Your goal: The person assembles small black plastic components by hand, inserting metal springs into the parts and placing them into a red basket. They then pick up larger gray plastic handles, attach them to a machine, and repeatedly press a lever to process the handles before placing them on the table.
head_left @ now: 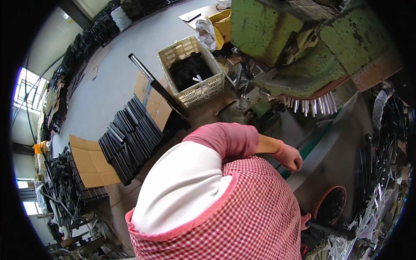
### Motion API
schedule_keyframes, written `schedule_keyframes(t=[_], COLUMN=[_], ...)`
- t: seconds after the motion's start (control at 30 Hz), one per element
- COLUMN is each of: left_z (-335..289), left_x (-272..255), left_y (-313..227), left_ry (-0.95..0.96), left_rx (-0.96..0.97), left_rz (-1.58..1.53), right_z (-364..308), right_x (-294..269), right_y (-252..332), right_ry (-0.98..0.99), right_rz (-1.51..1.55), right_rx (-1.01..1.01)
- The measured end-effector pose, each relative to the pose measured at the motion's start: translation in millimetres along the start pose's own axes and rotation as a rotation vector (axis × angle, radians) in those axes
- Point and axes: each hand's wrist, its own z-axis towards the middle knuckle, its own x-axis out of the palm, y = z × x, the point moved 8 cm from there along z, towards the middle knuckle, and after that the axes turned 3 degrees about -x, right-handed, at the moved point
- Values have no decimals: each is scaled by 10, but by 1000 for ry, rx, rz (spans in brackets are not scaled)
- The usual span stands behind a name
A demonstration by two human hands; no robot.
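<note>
My left hand (pixel 289 157), reaching out past a pink sleeve, is curled into a loose fist with nothing visible in it. It hangs beside a green edge (pixel 318 141) below the old green machine (pixel 299 76). Lower down, my right hand (pixel 305 221) shows only in part behind the red checkered apron (pixel 260 203). Its fingers are closed round a dark bar (pixel 333 229), which sticks out to the right. Just above that bar stands a round red-rimmed container (pixel 345 197) with dark contents.
Black tubes (pixel 130 138) lie in rows beside cardboard (pixel 93 162) on the left. A cream plastic crate (pixel 203 93) holds black pieces. A shiny-ended post (pixel 151 80) stands near it. Clear wrapped strips (pixel 342 247) pile up at lower right. Shiny rods (pixel 312 106) hang under the machine.
</note>
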Motion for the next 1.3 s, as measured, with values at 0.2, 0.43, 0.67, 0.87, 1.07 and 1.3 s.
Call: schedule_keyframes(t=[0.2, 0.43, 0.67, 0.87, 1.07, 1.3], left_z=[424, 409, 302, 367, 229, -131], left_x=[-71, -467, -684, -496, -807, -587], left_y=[-944, -924, -682, -825, -921, -494], left_ry=[-263, -709, -691, -670, -690, -609], left_rx=[124, 247, 298, 91, -125, -460], left_rz=[-118, -476, -1007, -833, -134, 135], right_z=[-687, -1825, -1949, -2050, -817, 592], right_x=[635, 937, 1077, 1172, 1961, 3112], right_y=[156, 792, 1341, 1543, 906, 45], right_ry=[415, 653, 851, 1011, 929, 826], right_rz=[152, 69, -161, 66, -435, -987], right_rx=[-148, -382, -569, -576, -726, -389])
